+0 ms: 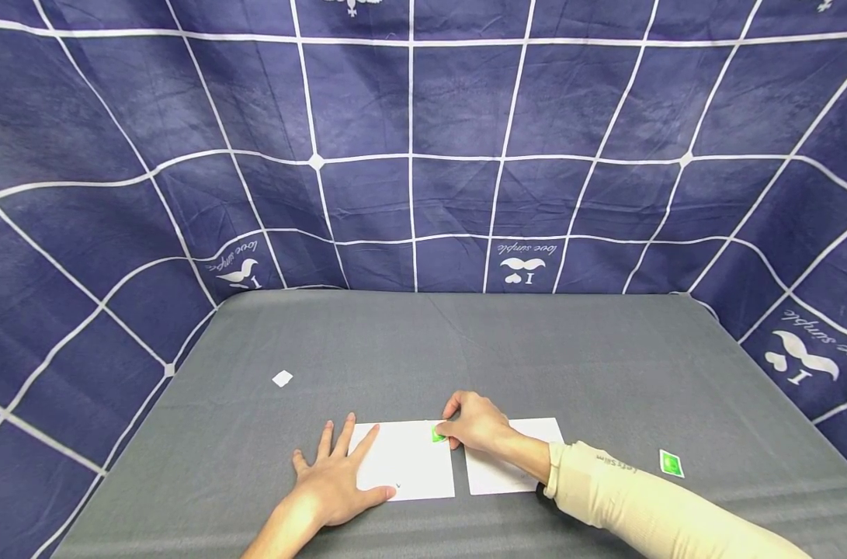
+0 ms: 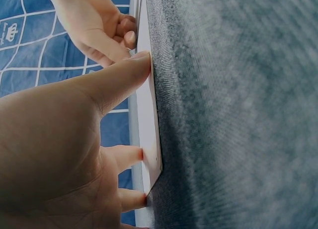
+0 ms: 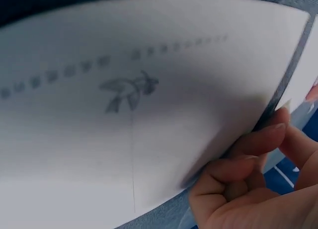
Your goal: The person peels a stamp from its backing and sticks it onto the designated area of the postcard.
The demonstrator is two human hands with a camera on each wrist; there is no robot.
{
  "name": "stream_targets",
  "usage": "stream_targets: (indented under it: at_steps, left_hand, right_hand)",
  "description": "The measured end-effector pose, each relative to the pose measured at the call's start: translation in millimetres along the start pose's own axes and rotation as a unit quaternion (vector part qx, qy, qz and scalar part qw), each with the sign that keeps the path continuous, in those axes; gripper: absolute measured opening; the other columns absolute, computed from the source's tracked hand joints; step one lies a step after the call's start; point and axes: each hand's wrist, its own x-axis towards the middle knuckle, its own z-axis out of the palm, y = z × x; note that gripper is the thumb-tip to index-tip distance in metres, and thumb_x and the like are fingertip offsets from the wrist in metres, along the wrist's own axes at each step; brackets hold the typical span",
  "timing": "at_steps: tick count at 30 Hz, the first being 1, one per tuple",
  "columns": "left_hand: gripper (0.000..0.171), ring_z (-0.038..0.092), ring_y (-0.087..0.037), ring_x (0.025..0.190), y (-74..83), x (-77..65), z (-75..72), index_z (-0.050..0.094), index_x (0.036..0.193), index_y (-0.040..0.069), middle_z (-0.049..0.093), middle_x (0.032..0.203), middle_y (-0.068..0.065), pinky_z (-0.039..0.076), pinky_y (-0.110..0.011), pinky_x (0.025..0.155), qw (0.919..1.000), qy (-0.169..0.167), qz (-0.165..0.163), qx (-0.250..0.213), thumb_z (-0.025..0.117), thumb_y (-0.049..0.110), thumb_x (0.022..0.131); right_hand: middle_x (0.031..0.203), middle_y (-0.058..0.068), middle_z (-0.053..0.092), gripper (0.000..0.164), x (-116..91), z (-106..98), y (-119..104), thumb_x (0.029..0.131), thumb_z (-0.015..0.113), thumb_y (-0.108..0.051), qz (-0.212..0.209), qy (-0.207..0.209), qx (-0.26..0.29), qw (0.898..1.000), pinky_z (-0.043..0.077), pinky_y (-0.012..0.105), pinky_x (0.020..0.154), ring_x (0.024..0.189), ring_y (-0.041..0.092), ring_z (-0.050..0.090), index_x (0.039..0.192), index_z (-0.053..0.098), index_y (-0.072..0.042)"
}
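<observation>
My left hand [image 1: 334,475] rests with spread fingers on the left edge of a white paper sheet [image 1: 409,462]. In the left wrist view, its thumb [image 2: 124,75] presses near the paper's edge. At that sheet's upper right corner, my right hand [image 1: 477,423] pinches a small green square piece [image 1: 439,435] with a pale border, partly hidden by the thumb. Beneath the right wrist lies a second white sheet [image 1: 496,473]. The right wrist view shows a blurred line of print and a small grey winged figure [image 3: 130,90] on this paper, beside curled fingers [image 3: 223,172].
Another green square piece [image 1: 671,463] lies on the grey cloth-covered table [image 1: 367,341], right of the sheets. A small white scrap [image 1: 282,378] is at the left. Blue curtains [image 1: 367,194] with white grid lines hang behind the table and at both sides.
</observation>
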Motion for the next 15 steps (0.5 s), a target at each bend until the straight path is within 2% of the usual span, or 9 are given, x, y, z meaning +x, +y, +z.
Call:
stream_targets:
  at_steps: [4, 9, 13, 15]
  left_hand:
    - [0.089, 0.014, -0.05, 0.136, -0.1, -0.1, -0.2, 0.038, 0.147, 0.018, 0.022, 0.153, -0.02, 0.011, -0.081, 0.087, 1.0, 0.001, 0.001, 0.0, 0.066, 0.064, 0.076]
    - [0.089, 0.015, -0.05, 0.136, -0.1, -0.4, -0.4, 0.038, 0.146, 0.018, 0.022, 0.153, -0.02, 0.012, -0.081, 0.088, 1.0, 0.002, -0.001, 0.0, 0.066, 0.064, 0.076]
    - [0.089, 0.015, -0.05, 0.136, 0.0, -0.2, -0.2, 0.038, 0.146, 0.018, 0.022, 0.153, -0.02, 0.012, -0.081, 0.088, 1.0, 0.002, 0.0, 0.001, 0.066, 0.064, 0.076]
    - [0.089, 0.015, -0.05, 0.136, -0.1, -0.3, -0.3, 0.038, 0.147, 0.018, 0.022, 0.153, -0.02, 0.012, -0.081, 0.088, 1.0, 0.0, -0.001, 0.001, 0.066, 0.064, 0.076]
  right_hand:
    - [0.052, -0.006, 0.058, 0.02, 1.0, -3.4, 0.8, 0.082, 0.074, -0.023, -0.007, 0.015, -0.035, 0.999, 0.036, 0.036, 0.062, 0.052, 0.01, 0.054, 0.082, 0.057, -0.014]
    - [0.058, -0.006, 0.052, 0.022, 2.4, -4.9, 2.4, 0.08, 0.076, -0.026, -0.038, 0.038, -0.087, 0.995, 0.035, 0.035, 0.057, 0.056, 0.012, 0.047, 0.079, 0.056, -0.016]
    - [0.065, -0.004, 0.053, 0.023, 2.8, -2.7, 3.6, 0.079, 0.077, -0.028, -0.066, 0.055, -0.138, 0.987, 0.039, 0.037, 0.054, 0.061, 0.015, 0.049, 0.079, 0.056, -0.018]
    - [0.07, -0.003, 0.055, 0.023, 2.6, -0.5, 5.2, 0.079, 0.077, -0.028, -0.097, 0.07, -0.173, 0.978, 0.043, 0.038, 0.055, 0.065, 0.017, 0.054, 0.081, 0.057, -0.017]
